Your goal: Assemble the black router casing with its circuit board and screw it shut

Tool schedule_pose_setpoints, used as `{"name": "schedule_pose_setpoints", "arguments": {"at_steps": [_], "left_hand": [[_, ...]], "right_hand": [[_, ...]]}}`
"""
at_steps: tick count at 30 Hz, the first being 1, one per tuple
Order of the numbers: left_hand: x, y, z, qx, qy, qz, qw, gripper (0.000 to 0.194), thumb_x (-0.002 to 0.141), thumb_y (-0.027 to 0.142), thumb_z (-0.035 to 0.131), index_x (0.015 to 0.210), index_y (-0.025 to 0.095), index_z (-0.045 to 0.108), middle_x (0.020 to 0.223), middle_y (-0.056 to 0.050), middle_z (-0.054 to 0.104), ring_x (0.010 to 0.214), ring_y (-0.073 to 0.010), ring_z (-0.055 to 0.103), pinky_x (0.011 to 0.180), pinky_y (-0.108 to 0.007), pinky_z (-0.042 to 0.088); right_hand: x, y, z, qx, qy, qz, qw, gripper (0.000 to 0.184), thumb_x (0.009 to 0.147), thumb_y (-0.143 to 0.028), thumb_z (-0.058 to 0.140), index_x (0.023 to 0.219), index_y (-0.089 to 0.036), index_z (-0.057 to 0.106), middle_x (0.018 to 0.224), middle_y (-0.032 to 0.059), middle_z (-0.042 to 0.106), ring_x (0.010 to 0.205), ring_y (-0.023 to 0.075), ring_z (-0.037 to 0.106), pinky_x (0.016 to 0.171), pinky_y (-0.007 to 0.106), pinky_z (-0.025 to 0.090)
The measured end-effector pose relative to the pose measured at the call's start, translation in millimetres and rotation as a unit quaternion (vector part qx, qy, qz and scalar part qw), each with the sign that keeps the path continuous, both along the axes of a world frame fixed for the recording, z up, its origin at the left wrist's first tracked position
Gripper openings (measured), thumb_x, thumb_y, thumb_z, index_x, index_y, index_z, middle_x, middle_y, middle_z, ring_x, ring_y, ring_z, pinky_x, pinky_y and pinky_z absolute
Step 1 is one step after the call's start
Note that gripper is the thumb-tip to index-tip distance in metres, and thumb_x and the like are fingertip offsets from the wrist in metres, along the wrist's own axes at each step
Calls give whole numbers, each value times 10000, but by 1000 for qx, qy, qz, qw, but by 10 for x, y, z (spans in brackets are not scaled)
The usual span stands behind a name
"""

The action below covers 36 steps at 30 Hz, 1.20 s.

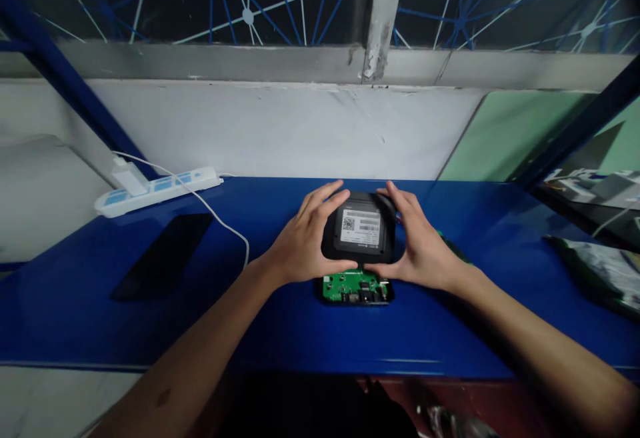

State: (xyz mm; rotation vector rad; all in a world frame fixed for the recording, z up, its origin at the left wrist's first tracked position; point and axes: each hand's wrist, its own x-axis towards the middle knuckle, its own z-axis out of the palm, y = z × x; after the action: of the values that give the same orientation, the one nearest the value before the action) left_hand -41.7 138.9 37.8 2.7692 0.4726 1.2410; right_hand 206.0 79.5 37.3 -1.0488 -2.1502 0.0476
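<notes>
A black plastic device cover (359, 253) with a white printed label and QR code is held between both hands. My left hand (305, 238) grips its left edge, thumb along the near side and fingers at the far side. My right hand (420, 245) grips the right edge in the same way. Just below the cover, a green circuit board (353, 283) sits in a black housing on the blue table, its ports facing me. The cover hides the board's far part. Behind my right wrist, a green-edged item (453, 246) shows only in part.
A white power strip (165, 189) with a plugged-in charger lies at the back left. Its white cable (220, 218) trails over the blue table (280, 338). A flat dark object (163, 258) lies on the left. A silvery bag (603, 271) rests at the right.
</notes>
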Motion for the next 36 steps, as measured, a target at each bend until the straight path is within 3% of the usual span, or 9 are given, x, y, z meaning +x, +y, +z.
{"name": "schedule_pose_setpoints", "arguments": {"at_steps": [8,18,25,31,36], "left_hand": [[14,13,-44,10,10,22,1000,1115,634,414,904,1521,252,248,1471,-193,405,1331,-427,435,1046,-660,449],[36,-29,-41,26,-1,43,999,1059,614,394,911,1459,274,284,1439,-176,398,1281,-426,445,1011,-657,441],[27,-60,-18,4,16,38,999,1091,577,473,913,1444,234,295,1373,-180,425,1240,-408,447,1015,-632,418],[16,-121,28,-82,93,40,991,1052,555,573,855,1419,223,366,1165,-119,497,1065,-363,462,909,-597,468],[-6,-176,52,-103,125,21,987,1000,557,630,823,1380,242,409,1101,-96,520,991,-338,498,831,-573,517]], "right_hand": [[3,-5,10,12,-12,5,1000,1285,701,-509,820,1616,-262,-48,1486,203,390,1339,425,438,995,660,510],[21,-12,4,19,-22,-6,1000,1295,703,-537,810,1616,-275,-70,1519,185,399,1333,438,453,976,660,514],[24,-36,15,12,-29,7,999,1326,674,-578,818,1617,-257,-58,1508,197,412,1331,434,456,1006,663,483],[11,-61,73,-74,-67,41,994,1342,632,-645,804,1623,-221,3,1389,203,481,1246,420,503,1032,667,452],[-12,-103,69,-157,-103,42,981,1352,626,-701,772,1625,-171,30,1376,220,497,1210,437,549,1012,664,474]]}}
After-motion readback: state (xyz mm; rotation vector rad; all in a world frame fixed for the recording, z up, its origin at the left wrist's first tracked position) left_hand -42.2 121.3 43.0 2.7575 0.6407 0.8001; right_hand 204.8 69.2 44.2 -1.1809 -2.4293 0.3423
